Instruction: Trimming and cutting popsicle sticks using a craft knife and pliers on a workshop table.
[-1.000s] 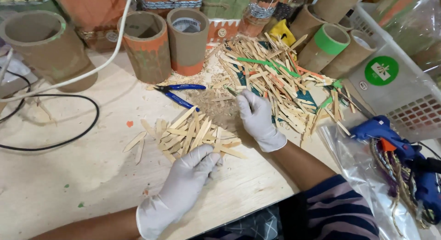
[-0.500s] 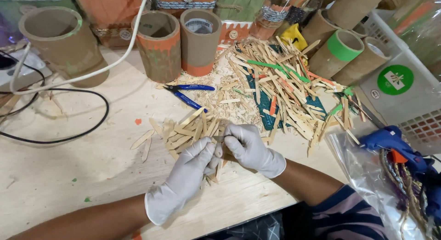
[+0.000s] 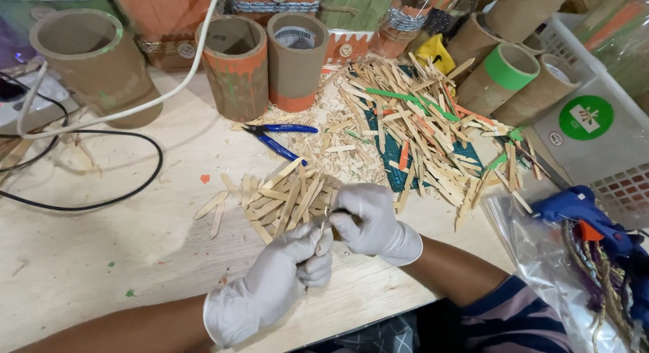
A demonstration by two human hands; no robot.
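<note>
1. The left hand [image 3: 292,272], in a white glove, is curling its fingers around a thin wooden stick [image 3: 320,237] near the table's front edge; the stick is standing almost upright between the thumb and fingers.
2. The right hand [image 3: 370,221], also gloved in white, is sitting just right of the left one, its fingertips bending in toward the same stick and appearing to pinch its upper end; the exact contact is partly hidden by the fingers.
3. Both hands are meeting just at the near right edge of a small pile of plain sticks [image 3: 277,199], which is lying fanned out on the wooden table [image 3: 101,258].
4. Farther away and to the right, a much larger heap of sticks [image 3: 426,133], some painted green and orange, is covering a dark cutting mat [image 3: 389,165].
5. Blue-handled cutters [image 3: 277,136] are lying open beyond the small pile, beside pale wood shavings.
6. Cardboard tubes [image 3: 236,62] are standing along the far side, several with orange or green paint.
7. A blue glue gun [image 3: 585,214] is resting at the right on a clear plastic bag, near a white basket [image 3: 608,143].
8. A black cable [image 3: 101,197] is looping across the left of the table.
</note>
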